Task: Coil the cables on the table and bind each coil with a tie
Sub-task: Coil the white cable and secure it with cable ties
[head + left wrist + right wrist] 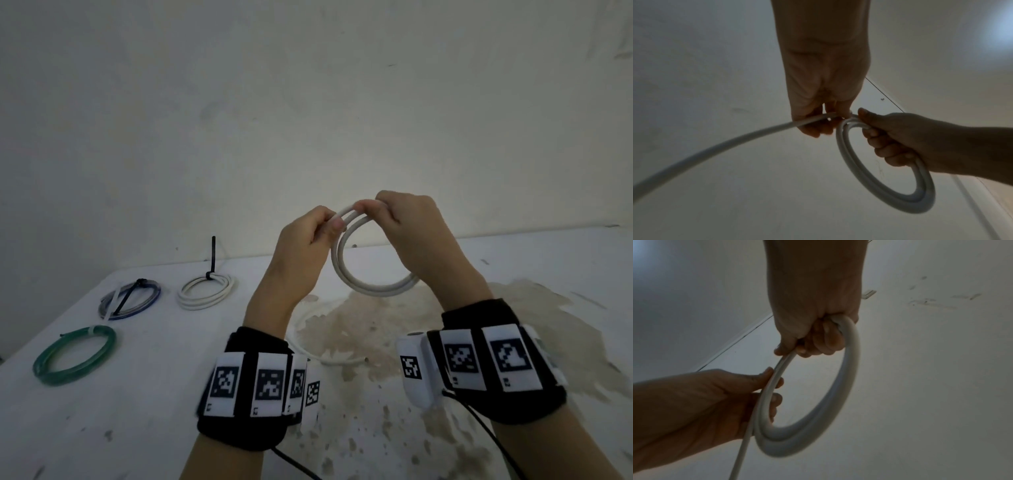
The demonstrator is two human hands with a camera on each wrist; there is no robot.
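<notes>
Both hands hold the white cable (370, 284) above the table (137, 394): right hand (411, 233) grips its upright coil, left hand (305, 246) pinches the strand trailing down.

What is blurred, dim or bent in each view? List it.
Head view: dim, even light, soft focus; the table edge bows from the wide lens. Left wrist view: both hands are dark against the pale wall, and the white cable trailing from the left hand is motion-smeared. Right wrist view: the coil's lower arc is blurred below the right hand.

Right hand (813, 331) and left hand (715, 402) both grip the white cable coil (838, 386).
</notes>
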